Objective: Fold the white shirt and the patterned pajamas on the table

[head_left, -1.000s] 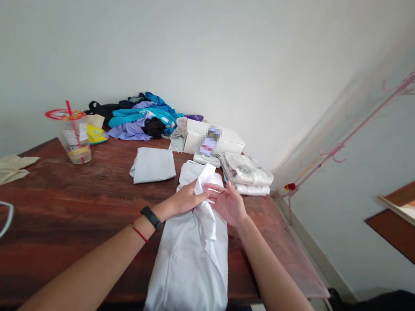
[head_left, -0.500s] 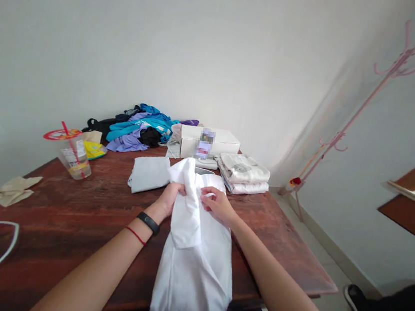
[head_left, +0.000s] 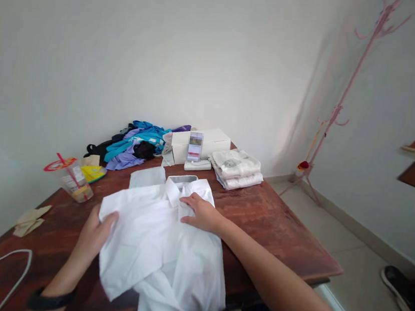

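A white collared shirt [head_left: 137,232] lies spread on the dark wooden table, its lower part hanging over the front edge. My left hand [head_left: 98,228] grips the shirt's left edge below the shoulder, thumb on top and the other fingers hidden underneath. Just below the collar [head_left: 173,191], my right hand [head_left: 200,212] rests on the cloth with its fingers apart. The grey inside of the neck opening shows at the top. A folded pale grey garment [head_left: 148,176] sits behind the shirt, partly covered by it.
A stack of folded clothes [head_left: 236,169] stands behind to the right, beside a white box [head_left: 217,141] with a phone [head_left: 195,146] leaning on it. Left are heaped clothes [head_left: 129,146], a plastic cup [head_left: 75,182] with a straw, a napkin [head_left: 31,219] and a white cable [head_left: 27,264].
My left hand has drawn one side of the shirt out to the left, so the folded-over bundle is spread wide. My right hand has opened onto the cloth. The view has shifted somewhat.
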Demonstrator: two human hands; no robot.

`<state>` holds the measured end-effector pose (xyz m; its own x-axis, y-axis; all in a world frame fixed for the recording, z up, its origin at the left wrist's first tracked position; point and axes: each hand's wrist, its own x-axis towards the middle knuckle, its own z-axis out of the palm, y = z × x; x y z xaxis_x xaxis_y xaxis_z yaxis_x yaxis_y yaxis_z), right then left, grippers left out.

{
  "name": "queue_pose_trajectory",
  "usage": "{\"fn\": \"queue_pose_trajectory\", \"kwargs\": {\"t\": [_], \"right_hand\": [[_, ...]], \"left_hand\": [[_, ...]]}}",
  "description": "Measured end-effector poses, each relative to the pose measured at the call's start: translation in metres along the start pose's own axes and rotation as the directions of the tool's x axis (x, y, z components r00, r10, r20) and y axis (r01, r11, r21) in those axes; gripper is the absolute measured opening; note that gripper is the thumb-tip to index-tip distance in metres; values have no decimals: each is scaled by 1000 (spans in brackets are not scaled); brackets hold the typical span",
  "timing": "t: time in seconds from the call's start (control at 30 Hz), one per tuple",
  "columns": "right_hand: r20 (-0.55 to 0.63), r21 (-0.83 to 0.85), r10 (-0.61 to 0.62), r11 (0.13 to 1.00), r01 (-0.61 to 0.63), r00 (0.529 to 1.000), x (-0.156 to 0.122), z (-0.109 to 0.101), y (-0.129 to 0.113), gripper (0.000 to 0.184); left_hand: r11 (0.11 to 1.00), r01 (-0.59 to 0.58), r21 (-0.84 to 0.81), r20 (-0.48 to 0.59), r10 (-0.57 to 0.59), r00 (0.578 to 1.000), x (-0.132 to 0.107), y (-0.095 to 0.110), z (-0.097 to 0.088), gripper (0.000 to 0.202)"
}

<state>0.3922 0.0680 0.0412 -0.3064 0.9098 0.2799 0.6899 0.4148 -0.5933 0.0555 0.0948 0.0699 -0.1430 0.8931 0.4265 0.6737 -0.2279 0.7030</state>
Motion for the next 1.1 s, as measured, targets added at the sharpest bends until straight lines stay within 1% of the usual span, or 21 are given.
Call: {"fn": "queue_pose_trajectory", "kwargs": {"t": [0.03,0.07,0.1,0.13,0.17,0.23,0.27,0.3,0.37,0.4,0.43,0.47,0.53,0.6,0.7,0.8,0.87,0.93,1.0,1.03,1.1], "right_hand": [[3,-11,-6,1000,6,1000,1,2,0,67],[8,-17,-17,1000,17,1000,1,4,0,65],[15,-13,-30,999,30,999,2,7,1,60],[10,9,-38,999,38,999,2,9,2,52],[-8,47,-37,998,38,999,3,11,3,40],[-69,140,-8,990,17,998,4,14,5,16],[-103,181,16,983,3,995,5,14,5,8],[-135,213,36,977,-7,990,5,15,4,6],[-188,247,65,969,-17,980,7,14,2,18],[-220,269,87,963,-25,972,8,13,0,28],[-259,294,116,955,-36,959,8,11,-3,38],[-301,321,150,946,-48,942,7,8,-4,46],[-386,371,219,926,-66,896,1,-2,-6,52],[-458,407,277,910,-78,845,-10,-17,-2,53],[-540,425,345,899,-105,768,-38,-54,11,50],[-601,414,396,897,-154,694,-67,-98,28,48],[-626,394,419,898,-196,658,-84,-124,38,46],[-645,357,433,899,-252,630,-97,-143,45,43],[-655,302,440,897,-322,614,-107,-154,51,40],[-654,268,442,894,-359,614,-110,-157,52,38],[-642,190,432,890,-415,634,-116,-157,50,31]], "left_hand": [[997,-21,73,-26,23,999,-15,-9,-8,72],[988,-70,136,-46,77,996,-32,-14,-15,83],[972,-137,192,-64,151,986,-51,-16,-22,85],[957,-188,222,-76,209,975,-70,-13,-28,78],[950,-229,212,-47,244,969,-89,-7,-33,67],[933,-335,128,69,329,942,-120,14,-39,44],[918,-389,78,147,375,915,-131,28,-40,38],[902,-432,28,234,414,880,-139,42,-38,35],[879,-474,-52,402,452,796,-143,65,-31,34],[878,-473,-75,457,452,766,-142,73,-26,34],[880,-468,-85,500,444,744,-139,79,-20,35],[884,-461,-78,527,429,734,-136,82,-13,35],[887,-462,-22,573,390,721,-133,83,1,34],[869,-489,76,595,354,722,-134,81,12,29],[806,-534,255,556,329,763,-142,80,17,23],[747,-539,389,493,326,807,-148,79,8,25],[726,-521,450,469,304,829,-147,75,-1,23],[720,-484,498,457,256,852,-145,68,-11,19],[737,-427,524,458,179,871,-142,58,-21,17],[751,-398,527,463,140,876,-141,53,-26,17],[776,-355,522,472,84,878,-140,46,-33,18]]}}
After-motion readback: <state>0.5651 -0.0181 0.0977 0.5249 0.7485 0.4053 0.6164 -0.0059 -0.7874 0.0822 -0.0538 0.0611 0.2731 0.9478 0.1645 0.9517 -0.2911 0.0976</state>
